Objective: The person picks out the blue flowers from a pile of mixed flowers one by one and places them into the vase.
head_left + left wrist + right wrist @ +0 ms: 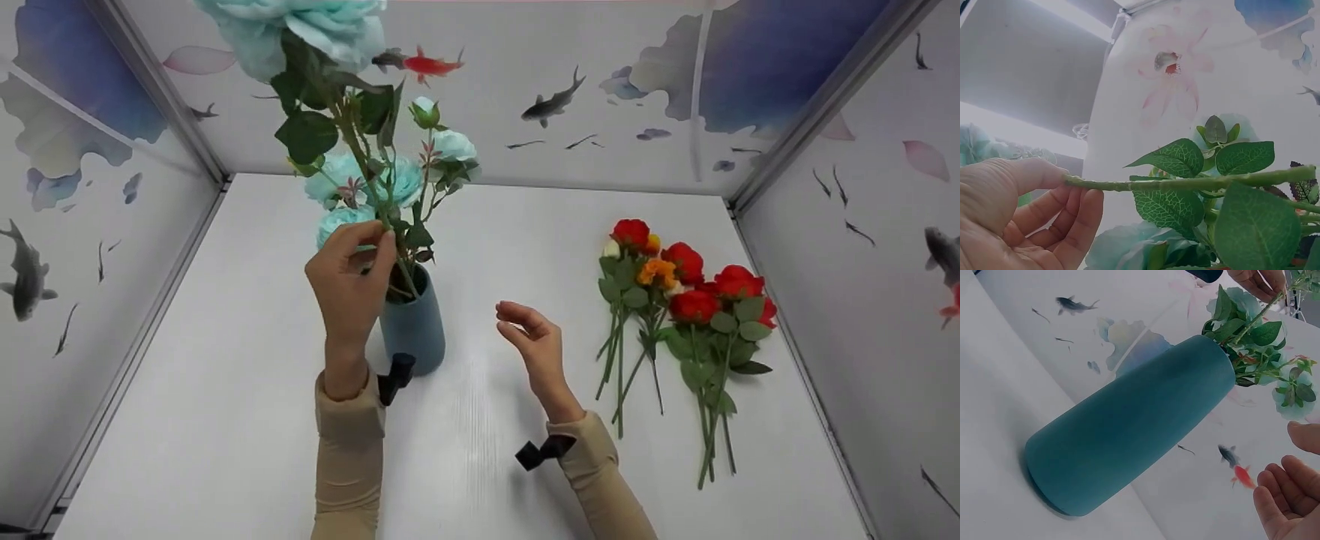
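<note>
My left hand [346, 281] pinches the green stem [1185, 184] of a tall pale-blue artificial flower [322, 30] between thumb and fingers, over the mouth of a blue-grey vase [416, 334]. Several more pale-blue blooms [454, 146] with green leaves rise from the vase. Whether the pinched stem's lower end is inside the vase, I cannot tell. To the right of the vase, apart from it, my right hand [541, 356] hovers with its fingers loosely bent and holds nothing. The right wrist view shows the vase [1129, 427] standing on the table, with the right hand [1292, 503] beside it.
Red roses [694, 306] and orange flowers [657, 274] with leafy green stems lie on the right side of the white table [225, 390]. Printed wall panels [510, 150] with fish and petals enclose the table at the back and both sides.
</note>
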Action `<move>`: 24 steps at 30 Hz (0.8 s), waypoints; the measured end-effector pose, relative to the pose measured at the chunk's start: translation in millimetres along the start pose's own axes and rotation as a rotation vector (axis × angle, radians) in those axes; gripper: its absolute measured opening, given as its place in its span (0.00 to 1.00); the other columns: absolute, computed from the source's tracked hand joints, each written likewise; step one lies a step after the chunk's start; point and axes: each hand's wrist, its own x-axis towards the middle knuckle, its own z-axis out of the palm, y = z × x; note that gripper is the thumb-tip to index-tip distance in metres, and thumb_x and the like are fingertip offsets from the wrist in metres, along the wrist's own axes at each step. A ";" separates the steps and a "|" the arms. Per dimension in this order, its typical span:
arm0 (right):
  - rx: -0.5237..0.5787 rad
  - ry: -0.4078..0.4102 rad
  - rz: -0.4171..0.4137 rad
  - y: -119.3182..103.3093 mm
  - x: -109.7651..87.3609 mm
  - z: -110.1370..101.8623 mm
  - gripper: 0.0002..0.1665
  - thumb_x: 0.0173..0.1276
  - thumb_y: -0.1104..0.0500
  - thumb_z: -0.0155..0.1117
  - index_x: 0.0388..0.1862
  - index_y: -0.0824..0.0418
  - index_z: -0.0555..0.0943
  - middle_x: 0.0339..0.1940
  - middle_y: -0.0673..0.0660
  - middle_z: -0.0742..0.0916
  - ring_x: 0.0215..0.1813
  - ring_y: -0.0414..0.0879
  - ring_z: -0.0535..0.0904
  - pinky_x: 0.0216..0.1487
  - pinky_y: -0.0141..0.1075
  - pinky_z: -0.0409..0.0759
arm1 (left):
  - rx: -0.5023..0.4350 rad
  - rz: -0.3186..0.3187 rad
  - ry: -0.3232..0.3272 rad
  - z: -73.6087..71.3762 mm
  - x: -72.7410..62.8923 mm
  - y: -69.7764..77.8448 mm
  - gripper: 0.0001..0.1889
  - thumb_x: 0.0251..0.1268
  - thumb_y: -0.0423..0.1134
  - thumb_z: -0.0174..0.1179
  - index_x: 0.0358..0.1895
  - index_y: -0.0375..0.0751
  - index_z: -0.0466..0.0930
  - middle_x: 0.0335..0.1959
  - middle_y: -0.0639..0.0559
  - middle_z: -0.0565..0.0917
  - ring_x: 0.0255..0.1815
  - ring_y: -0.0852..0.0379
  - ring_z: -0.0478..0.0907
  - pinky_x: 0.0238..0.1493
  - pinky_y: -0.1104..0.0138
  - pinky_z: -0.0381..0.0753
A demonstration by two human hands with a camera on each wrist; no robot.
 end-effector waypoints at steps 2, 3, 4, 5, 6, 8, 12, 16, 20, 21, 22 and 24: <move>-0.006 0.000 0.003 0.5 -0.3 -0.2 0.20 0.59 0.68 0.67 0.49 0.76 0.77 0.47 0.64 0.84 0.49 0.49 0.80 0.51 0.39 0.77 | 0.006 0.006 0.017 -0.6 0.4 -0.7 0.05 0.55 0.23 0.61 0.35 0.27 0.83 0.30 0.42 0.82 0.31 0.57 0.79 0.33 0.70 0.81; -0.007 0.000 0.006 0.8 -0.4 -0.4 0.20 0.59 0.68 0.67 0.49 0.76 0.78 0.47 0.64 0.83 0.49 0.48 0.80 0.51 0.39 0.77 | 0.011 0.011 0.025 -0.7 0.6 -0.6 0.05 0.55 0.23 0.61 0.35 0.27 0.83 0.30 0.42 0.82 0.31 0.57 0.79 0.33 0.70 0.81; -0.011 -0.001 0.009 0.9 -0.5 -0.6 0.20 0.59 0.68 0.67 0.49 0.76 0.77 0.47 0.64 0.83 0.49 0.48 0.80 0.51 0.39 0.77 | 0.012 0.016 0.032 -0.8 0.6 -1.1 0.05 0.55 0.23 0.61 0.35 0.27 0.83 0.30 0.42 0.82 0.31 0.57 0.79 0.33 0.71 0.81; -0.012 -0.001 0.011 1.0 -0.7 -0.4 0.20 0.59 0.67 0.67 0.49 0.76 0.77 0.47 0.65 0.83 0.49 0.48 0.80 0.51 0.39 0.77 | 0.015 0.023 0.036 -0.7 0.6 -1.6 0.05 0.54 0.22 0.61 0.35 0.26 0.83 0.30 0.42 0.82 0.31 0.56 0.79 0.33 0.71 0.81; -0.012 -0.002 0.014 1.1 -0.6 -0.4 0.20 0.59 0.67 0.67 0.49 0.76 0.77 0.47 0.65 0.83 0.49 0.48 0.80 0.51 0.39 0.77 | 0.016 0.028 0.040 -0.6 0.6 -1.7 0.05 0.54 0.22 0.61 0.35 0.26 0.83 0.30 0.42 0.82 0.31 0.56 0.79 0.32 0.71 0.80; -0.013 -0.002 0.019 1.3 -0.3 -0.6 0.20 0.59 0.67 0.67 0.49 0.76 0.77 0.47 0.66 0.83 0.49 0.48 0.79 0.51 0.39 0.77 | 0.017 0.040 0.041 0.0 0.0 -3.1 0.06 0.54 0.22 0.61 0.35 0.26 0.83 0.30 0.41 0.82 0.31 0.55 0.79 0.33 0.71 0.80; -0.025 -0.004 0.012 0.7 0.1 0.4 0.20 0.59 0.66 0.67 0.49 0.75 0.78 0.47 0.65 0.83 0.49 0.49 0.79 0.51 0.40 0.77 | 0.021 0.066 0.039 1.9 -2.9 -6.4 0.06 0.54 0.21 0.61 0.35 0.26 0.83 0.30 0.41 0.81 0.31 0.55 0.80 0.32 0.71 0.81; -0.028 -0.015 -0.001 0.0 0.5 2.0 0.20 0.59 0.65 0.67 0.48 0.75 0.78 0.47 0.66 0.83 0.49 0.49 0.80 0.51 0.39 0.77 | 0.032 0.100 0.045 4.6 -6.5 -10.0 0.05 0.54 0.21 0.61 0.35 0.26 0.83 0.29 0.41 0.82 0.30 0.54 0.80 0.31 0.72 0.80; -0.015 -0.021 0.002 0.0 0.4 3.2 0.21 0.59 0.65 0.68 0.49 0.75 0.78 0.48 0.69 0.82 0.49 0.49 0.80 0.51 0.39 0.77 | 0.047 0.125 0.046 7.0 -10.0 -13.8 0.05 0.53 0.20 0.61 0.33 0.26 0.82 0.28 0.40 0.81 0.29 0.53 0.80 0.31 0.73 0.80; -0.012 -0.021 0.005 0.2 0.2 3.4 0.20 0.59 0.65 0.68 0.49 0.76 0.78 0.48 0.69 0.82 0.49 0.49 0.80 0.51 0.39 0.77 | 0.049 0.127 0.045 7.4 -11.0 -14.9 0.05 0.53 0.20 0.61 0.33 0.26 0.82 0.28 0.40 0.81 0.29 0.53 0.80 0.31 0.73 0.80; -0.011 -0.020 0.010 0.4 0.1 3.4 0.20 0.59 0.66 0.68 0.49 0.76 0.78 0.48 0.68 0.82 0.49 0.49 0.80 0.51 0.39 0.77 | 0.053 0.127 0.044 7.8 -12.0 -16.3 0.05 0.53 0.20 0.61 0.33 0.26 0.82 0.28 0.39 0.81 0.29 0.53 0.80 0.31 0.73 0.80; -0.011 -0.018 0.020 0.6 -0.3 3.5 0.20 0.59 0.66 0.67 0.49 0.76 0.77 0.47 0.67 0.83 0.49 0.49 0.80 0.51 0.39 0.77 | 0.062 0.128 0.044 8.7 -14.5 -18.9 0.04 0.52 0.20 0.61 0.33 0.26 0.82 0.28 0.39 0.81 0.28 0.52 0.80 0.31 0.74 0.79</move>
